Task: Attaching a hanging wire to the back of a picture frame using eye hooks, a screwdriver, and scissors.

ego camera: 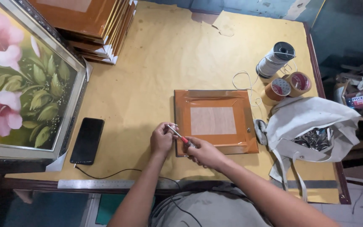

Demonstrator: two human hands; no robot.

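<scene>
My right hand (204, 152) is closed around the red-handled screwdriver (180, 137), shaft angled up and left so its tip meets the near-left edge of the picture frame (215, 122). The frame lies face down, brown backing up, in the middle of the paper-covered table (156, 63), which puts the back within reach of the tool. My left hand (161, 139) is pinched shut at the screwdriver tip, fingers together on something too small to make out, apparently steadying the point against the frame edge. A small metal fitting (248, 130) sits on the frame's right side. Left of my hands lies a black phone (87, 140), its cable (118, 172) trailing along the near edge toward me, beside a steel ruler (95, 183). Further left, a large framed flower painting (22, 84); far left, a stack of frames (93, 25) with brown backs up. Right of the work: two rolls of brown tape (288, 85), a spool of cord (275, 59) with a loose end running toward the frame, and an open cloth bag (311, 126) of metal parts, all kept within arm's reach.
</scene>
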